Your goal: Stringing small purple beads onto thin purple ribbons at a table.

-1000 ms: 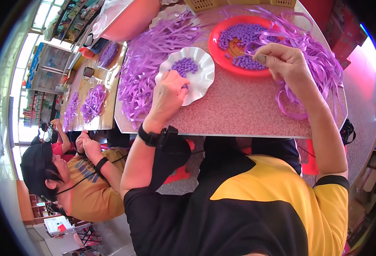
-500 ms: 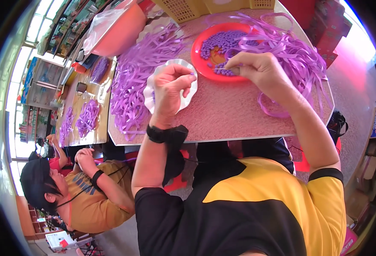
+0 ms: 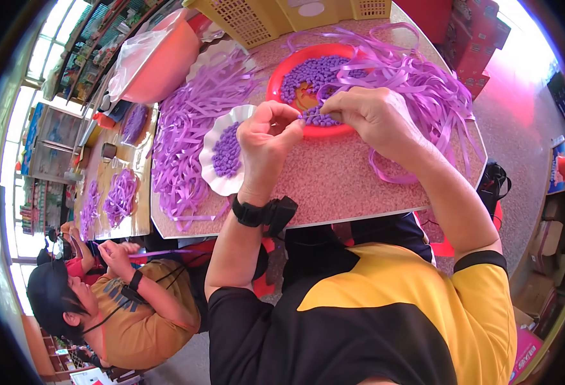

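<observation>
Over the near rim of a red plate [image 3: 274, 80], my two hands come close together. My left hand [image 3: 263, 138] is closed in a pinch on what looks like a small purple bead, mostly hidden by the fingertips. Thumb and forefinger of my right hand [image 3: 382, 119] grip a thin, pale, needle-like stick [image 3: 316, 115] that points at the left fingertips. Purple beads [image 3: 318, 69] cover much of the plate. Beside my left wrist sits a white fluted dish [image 3: 213, 181] holding more purple beads [image 3: 227, 154]. Loose purple ribbons [image 3: 423, 90] spread right of the plate, partly overlapping it.
Another heap of purple ribbons [image 3: 183, 141] covers the table's left side. A yellow plastic basket [image 3: 247, 25] and a pink basin [image 3: 160, 67] stand at the back. At left, a person in a mustard shirt [image 3: 148, 314] sits by a wooden table [image 3: 133, 215] with ribbon bundles.
My left hand has moved right, off the white dish, to meet my right hand's stick, uncovering the beads in the dish. The whole view has shifted slightly. The neighbour's hands have parted, with ribbon showing.
</observation>
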The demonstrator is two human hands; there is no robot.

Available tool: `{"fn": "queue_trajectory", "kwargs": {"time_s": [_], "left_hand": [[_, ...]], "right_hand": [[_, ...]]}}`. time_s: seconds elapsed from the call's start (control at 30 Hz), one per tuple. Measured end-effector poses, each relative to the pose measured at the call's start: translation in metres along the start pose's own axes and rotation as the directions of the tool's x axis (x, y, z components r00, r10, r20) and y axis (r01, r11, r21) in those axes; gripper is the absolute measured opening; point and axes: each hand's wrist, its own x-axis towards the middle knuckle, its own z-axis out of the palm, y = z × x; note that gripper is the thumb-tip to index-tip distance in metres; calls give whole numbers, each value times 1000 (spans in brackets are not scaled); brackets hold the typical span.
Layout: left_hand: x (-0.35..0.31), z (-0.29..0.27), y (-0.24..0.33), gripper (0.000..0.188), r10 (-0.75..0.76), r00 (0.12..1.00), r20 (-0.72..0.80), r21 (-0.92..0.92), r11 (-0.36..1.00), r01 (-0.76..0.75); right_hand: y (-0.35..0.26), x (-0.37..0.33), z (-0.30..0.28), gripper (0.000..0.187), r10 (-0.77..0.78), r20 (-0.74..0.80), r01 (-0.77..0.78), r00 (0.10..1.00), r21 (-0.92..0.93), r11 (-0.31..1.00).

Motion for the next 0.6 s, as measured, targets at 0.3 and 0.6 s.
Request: {"fn": "queue_trajectory", "kwargs": {"time_s": [0.3, 0.6], "left_hand": [[0, -1, -2, 9, 58, 998, 2, 123, 991, -58], [-1, 3, -4, 9, 46, 998, 35, 105, 993, -50]], "right_hand": [[-6, 1, -2, 21, 37, 25, -37, 999, 0, 999], [-4, 0, -2, 20, -3, 13, 4, 1000, -43, 999]]}}
